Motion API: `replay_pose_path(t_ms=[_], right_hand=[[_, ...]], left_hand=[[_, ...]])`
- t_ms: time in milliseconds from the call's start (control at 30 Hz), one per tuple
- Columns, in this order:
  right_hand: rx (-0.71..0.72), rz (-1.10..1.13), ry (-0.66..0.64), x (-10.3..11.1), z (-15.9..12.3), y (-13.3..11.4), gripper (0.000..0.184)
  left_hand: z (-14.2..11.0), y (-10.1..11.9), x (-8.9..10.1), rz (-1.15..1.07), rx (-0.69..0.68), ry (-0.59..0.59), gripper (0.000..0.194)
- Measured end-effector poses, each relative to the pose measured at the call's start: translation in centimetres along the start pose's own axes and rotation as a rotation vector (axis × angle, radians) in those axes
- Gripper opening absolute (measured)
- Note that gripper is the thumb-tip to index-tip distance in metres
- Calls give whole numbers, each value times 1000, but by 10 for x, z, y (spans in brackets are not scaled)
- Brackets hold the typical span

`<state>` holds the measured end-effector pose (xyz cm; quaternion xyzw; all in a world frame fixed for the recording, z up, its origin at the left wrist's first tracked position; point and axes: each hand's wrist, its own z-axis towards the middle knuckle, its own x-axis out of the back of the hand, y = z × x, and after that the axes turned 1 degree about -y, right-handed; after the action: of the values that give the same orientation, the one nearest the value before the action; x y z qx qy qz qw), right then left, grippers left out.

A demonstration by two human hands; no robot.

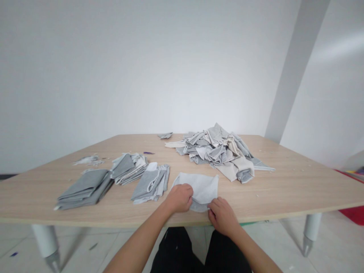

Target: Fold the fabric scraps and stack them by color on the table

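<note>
A light grey cloth (pixel 202 186) lies flat near the front edge of the wooden table (pixel 298 185). My left hand (pixel 179 198) is curled, its fingers pinching the cloth's near left edge. My right hand (pixel 222 216) is also closed, gripping the near right corner of the same cloth. To the left sit three stacks of folded cloths: a dark grey one (pixel 85 187), a mixed grey and white one (pixel 129 168), and a third (pixel 152 183) closest to my left hand. A loose heap of unfolded grey and cream cloths (pixel 218 151) lies behind.
Small scraps (pixel 88 160) lie at the back left and one grey scrap (pixel 165 135) at the far edge. White walls stand behind the table. Something red (pixel 354 212) sits on the floor at the right. White table legs (pixel 309 231) show below.
</note>
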<state>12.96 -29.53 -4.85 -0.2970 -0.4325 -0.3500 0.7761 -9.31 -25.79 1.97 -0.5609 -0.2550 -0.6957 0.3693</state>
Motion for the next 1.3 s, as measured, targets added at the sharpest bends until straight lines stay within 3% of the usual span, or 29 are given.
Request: replay_pose_path(t_ms=[233,367,433,567,800,1067,1300], right_hand=[[-27,44,80,-6,-3,3,20],[-92,6,189,-9,0,6,35],[-88,-24,151,-6,3,5,38],[-71,-14,4,4,8,0,25],[-79,-10,-17,8,9,-4,21],[-61,24,4,6,9,-4,17],[-66,52,87,-4,2,0,14]], left_hand=[[-5,11,-15,-97,69,47,42],[-7,14,-20,-49,162,31,36],[-7,14,-20,-11,210,19,30],[-8,8,-20,45,313,-4,21],[-10,3,-12,130,439,18,25],[-20,-10,-1,301,324,187,26],[-36,-37,-7,252,239,176,23]])
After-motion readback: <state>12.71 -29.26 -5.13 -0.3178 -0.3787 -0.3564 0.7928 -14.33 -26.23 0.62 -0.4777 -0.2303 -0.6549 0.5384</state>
